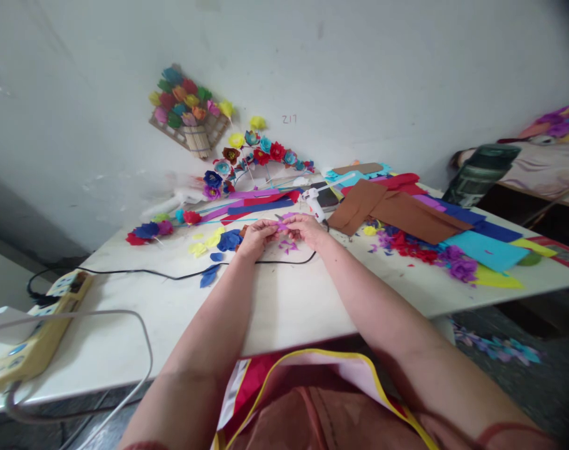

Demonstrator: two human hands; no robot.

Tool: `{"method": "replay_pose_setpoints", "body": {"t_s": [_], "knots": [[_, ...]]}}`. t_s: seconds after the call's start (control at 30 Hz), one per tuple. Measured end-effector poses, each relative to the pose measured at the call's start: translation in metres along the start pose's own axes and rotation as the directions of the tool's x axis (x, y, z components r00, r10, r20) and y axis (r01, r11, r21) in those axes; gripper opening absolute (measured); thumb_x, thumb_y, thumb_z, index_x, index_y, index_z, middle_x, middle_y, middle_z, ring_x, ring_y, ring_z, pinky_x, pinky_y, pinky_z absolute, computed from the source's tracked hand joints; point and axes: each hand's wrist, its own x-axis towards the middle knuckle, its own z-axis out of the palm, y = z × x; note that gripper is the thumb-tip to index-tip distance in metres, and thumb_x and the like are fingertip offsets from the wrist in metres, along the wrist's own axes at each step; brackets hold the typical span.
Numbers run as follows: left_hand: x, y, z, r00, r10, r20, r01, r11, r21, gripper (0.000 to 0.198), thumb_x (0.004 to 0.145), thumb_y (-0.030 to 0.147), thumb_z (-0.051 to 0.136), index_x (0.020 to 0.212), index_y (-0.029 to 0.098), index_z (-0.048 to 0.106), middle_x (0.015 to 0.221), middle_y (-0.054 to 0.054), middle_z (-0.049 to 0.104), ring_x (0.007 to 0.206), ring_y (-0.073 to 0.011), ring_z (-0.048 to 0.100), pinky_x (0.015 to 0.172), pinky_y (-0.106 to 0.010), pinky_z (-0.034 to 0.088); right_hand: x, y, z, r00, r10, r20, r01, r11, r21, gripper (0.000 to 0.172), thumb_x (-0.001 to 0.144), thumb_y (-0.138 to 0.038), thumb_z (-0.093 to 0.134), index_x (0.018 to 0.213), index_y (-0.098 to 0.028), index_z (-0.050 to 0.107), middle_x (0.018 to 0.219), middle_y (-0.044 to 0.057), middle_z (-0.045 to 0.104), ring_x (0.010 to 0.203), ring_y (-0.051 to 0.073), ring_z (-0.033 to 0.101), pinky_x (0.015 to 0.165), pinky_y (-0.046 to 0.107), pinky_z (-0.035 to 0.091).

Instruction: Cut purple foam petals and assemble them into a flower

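My left hand (260, 236) and my right hand (305, 230) meet above the table, both closed with fingertips on a small purple paper piece (282, 225). A dark pointed tip (279, 217) shows by the fingers; what it belongs to is hidden. Beneath the hands lie purple scraps (289, 246). Left of my left hand are blue petals (229, 240), one of them a loose blue piece (209, 275), and yellow petals (213, 238). Just behind my right hand rests a white glue gun (313, 204).
A black cord (162, 274) crosses the table to a yellow power strip (40, 337) at left. Brown sheets (406, 215), coloured sheets and purple flowers (461, 265) cover the right side. Finished paper flowers (263, 150) stand by the wall; a dark bottle (481, 175) stands at right.
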Motion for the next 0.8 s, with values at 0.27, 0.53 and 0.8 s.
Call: {"method": "replay_pose_setpoints", "body": {"t_s": [0.27, 0.53, 0.8], "knots": [[0.0007, 0.0009, -0.0002, 1.000, 0.001, 0.016, 0.000, 0.999, -0.054, 0.027, 0.053, 0.022, 0.079, 0.074, 0.014, 0.065, 0.063, 0.000, 0.066, 0.054, -0.0108, 0.060, 0.063, -0.027, 0.050, -0.0016, -0.0016, -0.0008, 1.000, 0.001, 0.027, -0.002, 0.999, 0.035, 0.013, 0.064, -0.006, 0.057, 0.072, -0.013, 0.064, 0.052, 0.001, 0.066, 0.040, 0.009, 0.053, 0.040, 0.019, 0.042], [0.0004, 0.0018, 0.0001, 0.999, 0.009, 0.035, -0.007, 0.999, -0.044, 0.020, 0.055, 0.021, 0.074, 0.071, 0.015, 0.064, 0.062, 0.000, 0.064, 0.056, -0.0120, 0.060, 0.066, -0.030, 0.050, -0.0030, -0.0035, 0.0001, 0.999, -0.007, 0.050, 0.005, 0.999, 0.045, 0.013, 0.062, -0.007, 0.055, 0.070, -0.014, 0.062, 0.053, 0.001, 0.065, 0.040, 0.009, 0.052, 0.042, 0.020, 0.043], [0.0020, 0.0042, 0.0030, 0.998, 0.031, 0.046, -0.028, 0.997, -0.066, 0.022, 0.054, 0.028, 0.074, 0.067, 0.012, 0.067, 0.061, -0.002, 0.064, 0.056, -0.0132, 0.059, 0.063, -0.029, 0.050, -0.0010, -0.0026, -0.0016, 0.993, -0.084, 0.083, 0.080, 0.996, 0.047, 0.008, 0.069, -0.019, 0.055, 0.066, -0.014, 0.060, 0.052, 0.003, 0.065, 0.039, 0.012, 0.054, 0.040, 0.022, 0.044]]}}
